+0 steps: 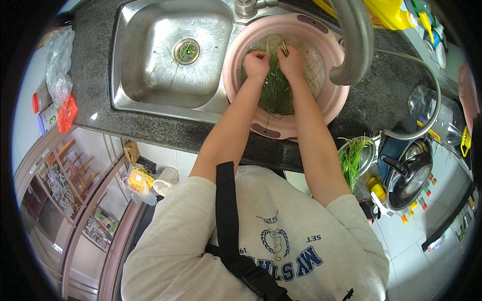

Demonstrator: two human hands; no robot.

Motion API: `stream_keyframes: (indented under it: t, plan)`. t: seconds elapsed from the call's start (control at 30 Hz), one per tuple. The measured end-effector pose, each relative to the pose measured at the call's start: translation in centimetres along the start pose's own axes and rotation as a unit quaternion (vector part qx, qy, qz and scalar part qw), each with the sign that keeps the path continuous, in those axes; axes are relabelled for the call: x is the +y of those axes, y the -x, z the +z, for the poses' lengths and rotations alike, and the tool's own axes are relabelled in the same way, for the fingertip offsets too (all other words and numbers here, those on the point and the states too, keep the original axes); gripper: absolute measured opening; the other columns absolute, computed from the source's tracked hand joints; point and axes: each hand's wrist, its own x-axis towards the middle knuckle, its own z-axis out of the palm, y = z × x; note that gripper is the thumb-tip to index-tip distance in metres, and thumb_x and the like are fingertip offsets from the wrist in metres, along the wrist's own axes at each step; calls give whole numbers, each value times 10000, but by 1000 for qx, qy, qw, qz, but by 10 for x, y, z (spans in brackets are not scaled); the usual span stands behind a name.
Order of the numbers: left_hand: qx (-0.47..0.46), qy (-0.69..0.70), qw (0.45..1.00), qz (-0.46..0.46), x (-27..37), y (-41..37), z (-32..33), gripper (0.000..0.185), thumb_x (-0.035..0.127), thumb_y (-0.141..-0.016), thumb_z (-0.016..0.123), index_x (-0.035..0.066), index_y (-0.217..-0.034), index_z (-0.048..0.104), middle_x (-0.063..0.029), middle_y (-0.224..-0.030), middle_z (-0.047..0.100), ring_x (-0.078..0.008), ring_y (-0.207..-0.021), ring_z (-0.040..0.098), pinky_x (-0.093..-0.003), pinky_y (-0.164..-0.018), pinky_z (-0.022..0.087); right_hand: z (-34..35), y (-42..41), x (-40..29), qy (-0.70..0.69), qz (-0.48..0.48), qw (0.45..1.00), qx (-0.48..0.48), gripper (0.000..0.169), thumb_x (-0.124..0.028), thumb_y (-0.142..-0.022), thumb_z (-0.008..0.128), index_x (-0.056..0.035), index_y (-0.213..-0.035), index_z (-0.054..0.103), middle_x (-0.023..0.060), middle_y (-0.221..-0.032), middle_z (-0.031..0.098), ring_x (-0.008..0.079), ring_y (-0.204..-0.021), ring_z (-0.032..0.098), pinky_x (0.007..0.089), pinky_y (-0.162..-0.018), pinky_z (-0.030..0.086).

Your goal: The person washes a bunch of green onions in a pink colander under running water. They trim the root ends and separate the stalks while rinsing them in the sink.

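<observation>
A pink plastic basin [233, 71] holds water and long thin green stalks [276, 98] that look like chives. Both my hands are inside it, over the stalks. My left hand [257, 64] has its fingertips pinched on pale stalk ends at the basin's far side. Close beside it, my right hand [291, 62] grips a few stalks, their ends poking up between thumb and fingers. Some loose pale stalks [314, 77] float along the basin's right side. Parts of my fingers are hidden by the backs of the hands.
Left of the basin lies a steel sink [150, 49] with green scraps around its drain [187, 51]. A curved metal faucet [354, 45] hangs over the basin's right rim. More green stalks [353, 156] rest on a metal bowl [367, 158] at right, near a lidded black pan [410, 180].
</observation>
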Motion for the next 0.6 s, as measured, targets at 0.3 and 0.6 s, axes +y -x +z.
stream_keyframes:
  t: [0.3, 0.6]
  plan:
    - [-171, 271, 947, 38, 27, 55, -36, 79, 35, -802, 576, -7, -864, 600, -14, -718, 604, -51, -581, 509, -177, -500, 420, -55, 60, -49, -264, -4, 962, -74, 183, -113, -830, 521, -32, -982, 581, -3, -688, 529, 77, -613, 474, 212, -561, 384]
    - [-208, 68, 956, 195, 31, 69, -64, 110, 50, -754, 616, -5, -848, 630, -81, -733, 622, -132, -634, 562, -260, -588, 444, -65, 83, -59, -183, -99, 975, 80, 105, -109, -778, 592, -27, -797, 654, 55, -675, 581, 124, -634, 521, 256, -587, 398]
